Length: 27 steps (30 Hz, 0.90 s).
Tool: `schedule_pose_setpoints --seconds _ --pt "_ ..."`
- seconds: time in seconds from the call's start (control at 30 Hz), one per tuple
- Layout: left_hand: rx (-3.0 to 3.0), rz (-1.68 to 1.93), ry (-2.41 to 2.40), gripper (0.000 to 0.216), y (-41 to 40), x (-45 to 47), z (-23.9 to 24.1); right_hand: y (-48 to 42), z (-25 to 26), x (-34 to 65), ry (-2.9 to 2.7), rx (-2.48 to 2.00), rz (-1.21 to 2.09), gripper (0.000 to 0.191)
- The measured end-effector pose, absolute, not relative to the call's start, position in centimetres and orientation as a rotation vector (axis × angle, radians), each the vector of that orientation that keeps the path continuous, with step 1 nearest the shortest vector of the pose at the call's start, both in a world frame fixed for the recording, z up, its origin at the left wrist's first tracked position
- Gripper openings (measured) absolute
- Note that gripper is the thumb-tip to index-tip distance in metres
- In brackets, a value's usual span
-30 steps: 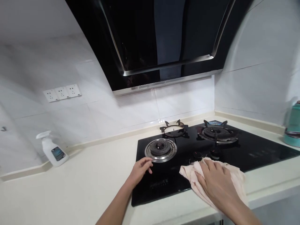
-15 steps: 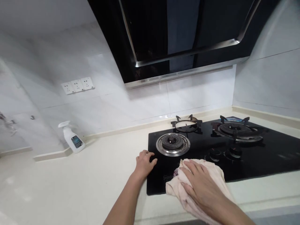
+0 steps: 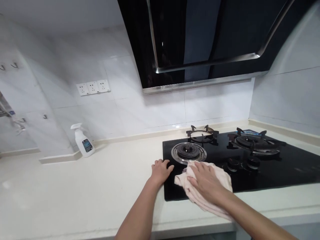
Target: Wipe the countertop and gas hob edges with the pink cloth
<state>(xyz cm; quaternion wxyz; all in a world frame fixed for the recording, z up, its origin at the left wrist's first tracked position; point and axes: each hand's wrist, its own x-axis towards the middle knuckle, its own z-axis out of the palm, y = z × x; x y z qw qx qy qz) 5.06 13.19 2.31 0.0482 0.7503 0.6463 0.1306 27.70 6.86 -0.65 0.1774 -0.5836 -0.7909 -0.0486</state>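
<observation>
My right hand (image 3: 203, 181) presses flat on a pale pink cloth (image 3: 220, 176) that lies on the front left part of the black glass hob (image 3: 275, 170). The cloth sits just in front of the left burner (image 3: 189, 152), which has no pan support on it. My left hand (image 3: 161, 170) rests on the hob's left edge, fingers spread and empty. A loose pan support (image 3: 202, 132) lies behind the left burner. The right burner (image 3: 255, 143) carries its support. Two knobs (image 3: 243, 163) sit to the right of the cloth.
A white spray bottle (image 3: 83, 145) stands against the wall at the left of the cream counter (image 3: 87, 186). A black range hood (image 3: 212, 43) hangs above the hob. Wall sockets (image 3: 93, 87) sit on the tiled wall.
My right hand has slid the cloth leftward across the hob's front, from near the knobs to beside the left burner. The view has turned left. My left hand stays at the hob's left edge.
</observation>
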Motion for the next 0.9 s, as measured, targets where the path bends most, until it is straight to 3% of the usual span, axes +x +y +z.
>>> schedule_pose_setpoints --seconds 0.4,0.63,0.9 --pt "2.276 0.481 1.926 0.042 13.9 4.0 2.6 9.9 1.4 21.8 -2.397 -1.413 0.041 0.054" --pt "2.263 0.565 1.783 0.046 14.3 2.8 2.9 6.0 0.6 22.0 -2.545 -1.277 0.225 0.082" --pt "2.229 0.590 1.811 0.043 15.0 2.5 2.2 3.3 0.2 26.6 -2.520 -1.216 0.201 0.067"
